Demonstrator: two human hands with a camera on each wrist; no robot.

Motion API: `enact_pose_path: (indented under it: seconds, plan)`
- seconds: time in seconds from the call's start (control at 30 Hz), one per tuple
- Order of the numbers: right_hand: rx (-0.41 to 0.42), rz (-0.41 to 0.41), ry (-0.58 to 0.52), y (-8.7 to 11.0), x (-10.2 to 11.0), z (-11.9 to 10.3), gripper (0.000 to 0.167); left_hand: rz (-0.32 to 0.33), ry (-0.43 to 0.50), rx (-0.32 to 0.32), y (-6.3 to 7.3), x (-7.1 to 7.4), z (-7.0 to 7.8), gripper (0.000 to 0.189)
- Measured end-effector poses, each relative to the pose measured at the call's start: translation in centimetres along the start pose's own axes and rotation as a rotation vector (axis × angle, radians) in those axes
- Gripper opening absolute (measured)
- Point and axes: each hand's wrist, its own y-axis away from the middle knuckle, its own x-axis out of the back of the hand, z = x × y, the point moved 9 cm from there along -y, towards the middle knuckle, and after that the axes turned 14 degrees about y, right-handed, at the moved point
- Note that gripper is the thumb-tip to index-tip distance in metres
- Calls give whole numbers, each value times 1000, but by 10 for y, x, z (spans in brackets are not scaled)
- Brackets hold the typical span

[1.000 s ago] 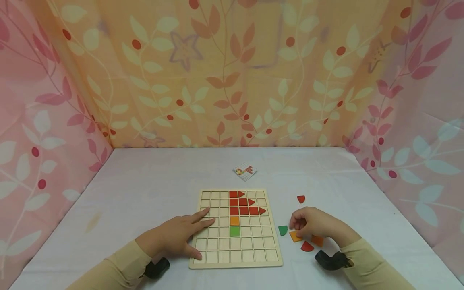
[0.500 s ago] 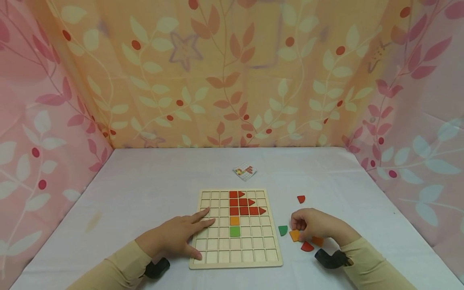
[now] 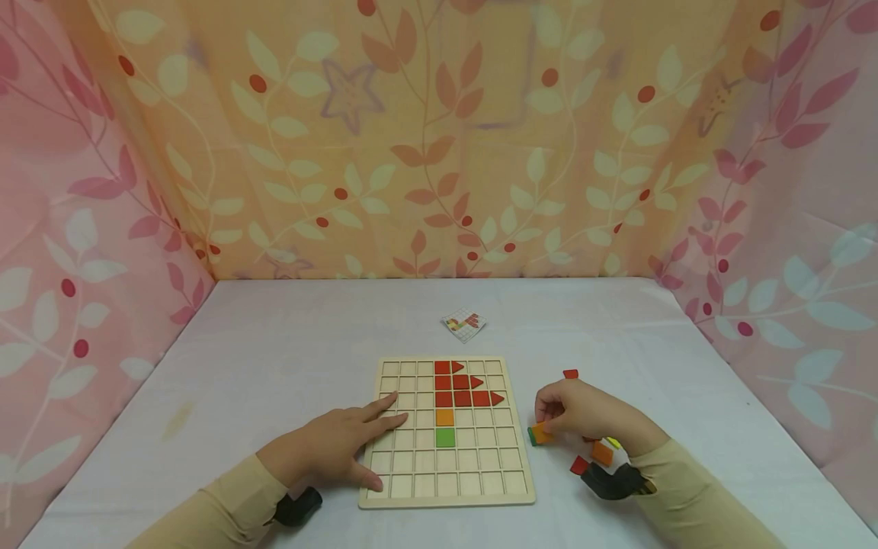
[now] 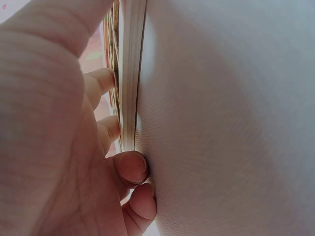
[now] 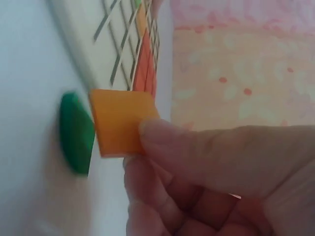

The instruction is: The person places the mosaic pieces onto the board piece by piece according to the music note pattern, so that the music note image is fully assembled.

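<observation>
My left hand rests on the left edge of a wooden grid board, fingers spread; in the left wrist view its fingertips touch the board's side. With thumb and fingers, my right hand pinches an orange square tile just right of the board. Partly behind that tile in the head view is a green quarter-circle tile, lying on the cloth. Red squares with pointed ends form three rows of red tiles on the board. Below them sit an orange square and a light green square.
A small pattern card lies behind the board. Near my right hand are another orange tile, a yellow tile partly hidden, a red tile and a farther red tile. Patterned curtains stand around the white table.
My right hand has picked up the orange square tile from the cloth and moved slightly left with it, now over part of the green tile. My left hand has stayed put.
</observation>
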Motion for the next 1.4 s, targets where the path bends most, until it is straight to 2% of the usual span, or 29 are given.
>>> enact_pose_path:
  seconds: [0.17,0.43,0.67,0.83,1.1,1.4]
  plan:
    - [85,31,-31,-14,-4,-25,11,4,-7,-3,0,0,-1,95]
    - [145,65,-44,-33,-18,-63,8,2,-4,-10,0,0,0,95]
    - [197,65,-57,-45,-32,-86,10,1,4,-10,1,1,2,95]
    - [233,65,-47,-51,-38,-97,9,4,7,-2,1,1,1,94]
    - [217,39,-82,-53,-44,-109,16,8,-9,-7,1,2,0,94]
    - [211,31,-86,-52,-47,-111,16,10,-15,-10,1,2,2,94]
